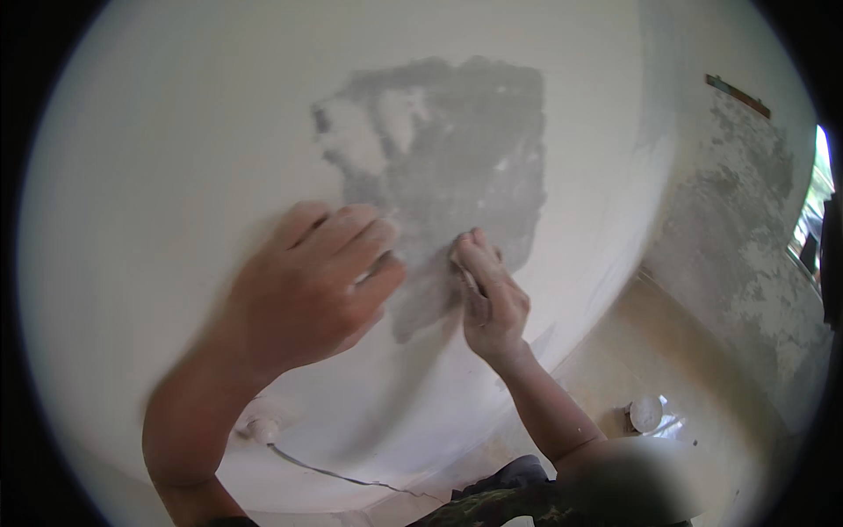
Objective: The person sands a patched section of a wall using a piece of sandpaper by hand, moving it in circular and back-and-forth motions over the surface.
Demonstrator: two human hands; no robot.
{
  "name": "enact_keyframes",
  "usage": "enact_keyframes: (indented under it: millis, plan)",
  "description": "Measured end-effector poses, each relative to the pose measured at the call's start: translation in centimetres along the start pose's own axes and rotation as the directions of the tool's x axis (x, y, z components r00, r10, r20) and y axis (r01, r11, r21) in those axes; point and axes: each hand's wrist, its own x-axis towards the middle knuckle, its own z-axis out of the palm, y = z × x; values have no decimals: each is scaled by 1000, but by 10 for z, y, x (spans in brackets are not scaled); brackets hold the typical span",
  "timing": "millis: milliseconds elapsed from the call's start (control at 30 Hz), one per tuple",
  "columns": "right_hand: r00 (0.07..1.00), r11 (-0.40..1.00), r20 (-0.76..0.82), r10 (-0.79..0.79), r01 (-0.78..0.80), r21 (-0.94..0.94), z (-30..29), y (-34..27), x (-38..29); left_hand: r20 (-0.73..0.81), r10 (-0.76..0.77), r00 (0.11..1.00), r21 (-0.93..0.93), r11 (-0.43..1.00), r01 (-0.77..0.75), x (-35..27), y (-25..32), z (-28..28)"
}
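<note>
A white wall (197, 132) fills most of the head view, with a rough-edged grey patch (474, 145) on it. My right hand (500, 296) grips a thin, dusty pad (475, 300), its edge against the lower part of this patch. The fingers hide much of the pad, so its exact kind is unclear. To the left, my left hand (316, 283) is at the wall beside the patch's lower left edge, palm turned away and fingers bent. Whether anything lies under those fingers is hidden.
Low on the wall, a plug (263, 429) sits with a dark cable (329, 473) trailing right. A round tub (645, 414) stands on the tiled floor (593, 356). The right-hand wall (731, 217) has patchy grey plaster, a narrow strip (737, 96) and a bright window (809, 204).
</note>
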Motion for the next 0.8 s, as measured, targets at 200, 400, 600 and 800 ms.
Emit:
enact_keyframes:
  millis: [200,400,600,800]
  plan:
    - [987,995,142,76,-67,-71,-15,20,-99,-19,-2,1000,-15,1000,2,-3,1,-1]
    - [996,993,77,-35,43,-111,-12,17,-59,-42,29,999,16,999,-28,-5,1,5]
    - [995,993,83,-58,66,-98,-6,3,-32,-17,25,1000,21,999,-24,-6,0,3]
    - [985,982,163,-54,81,-169,-29,38,-61,-70,45,997,9,999,-45,-8,-1,2]
